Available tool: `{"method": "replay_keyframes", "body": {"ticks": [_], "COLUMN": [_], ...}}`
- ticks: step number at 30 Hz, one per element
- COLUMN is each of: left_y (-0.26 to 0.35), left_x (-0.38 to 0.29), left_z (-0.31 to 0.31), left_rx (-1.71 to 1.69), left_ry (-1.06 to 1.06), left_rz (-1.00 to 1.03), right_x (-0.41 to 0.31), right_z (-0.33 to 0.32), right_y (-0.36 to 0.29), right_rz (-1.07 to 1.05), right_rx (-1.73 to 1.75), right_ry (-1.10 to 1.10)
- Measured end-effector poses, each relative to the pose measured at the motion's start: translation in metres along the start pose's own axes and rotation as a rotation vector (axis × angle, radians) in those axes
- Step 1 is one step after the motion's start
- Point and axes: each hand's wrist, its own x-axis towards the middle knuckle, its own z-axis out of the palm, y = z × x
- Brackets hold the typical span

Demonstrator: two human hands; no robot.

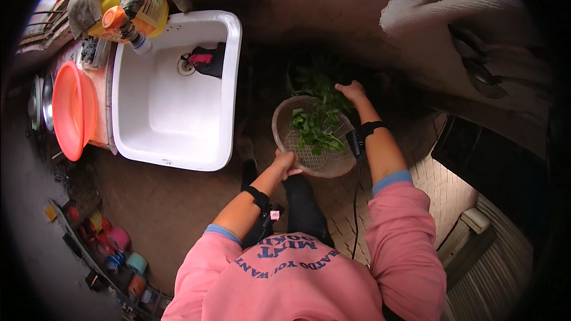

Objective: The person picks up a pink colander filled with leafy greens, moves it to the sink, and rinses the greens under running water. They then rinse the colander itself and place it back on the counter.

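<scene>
A round plastic mesh basket (319, 165) is tilted in front of me, with leafy greens (312, 127) inside. My left hand (286, 163) grips its near left rim. At the basket's far right side, my right hand (352, 91) is beside more greens, which spill over the far rim into a dark area. Its fingers are partly hidden, and whether they touch the leaves is unclear. What lies beneath the far greens is too dark to make out.
A white sink (178, 111) stands to the left, a dark and pink cloth (208, 60) near its drain. An orange plastic basin (73, 111) and a yellow container (154, 13) are beside it. Dark spoons or ladles (479, 73) hang on the right wall. A cable hangs near my right arm.
</scene>
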Motion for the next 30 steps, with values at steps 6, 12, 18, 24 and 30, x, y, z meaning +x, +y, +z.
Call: {"method": "replay_keyframes", "body": {"ticks": [6,12,18,24,30], "left_y": [0.008,0.020,0.009,0.001,-0.011], "left_x": [0.004,-0.025,-0.062,-0.105,-0.106], "left_z": [0.010,0.019,0.013,-0.006,-0.017], "left_rx": [0.044,0.078,0.062,0.069,-0.084], "left_ry": [-0.005,-0.026,-0.010,-0.163,-0.181], "left_rz": [0.017,0.101,0.129,0.052,-0.082], "right_x": [-0.021,-0.054,-0.092,-0.090,-0.063], "right_z": [-0.006,0.009,0.012,0.014,0.005], "right_y": [0.030,0.069,0.070,0.068,0.057], "right_rz": [-0.221,-0.169,-0.208,-0.521,-0.608], "right_rx": [-0.070,-0.085,-0.315,-0.681,-0.384], "right_ry": [0.002,-0.179,0.021,0.427,0.443]}}
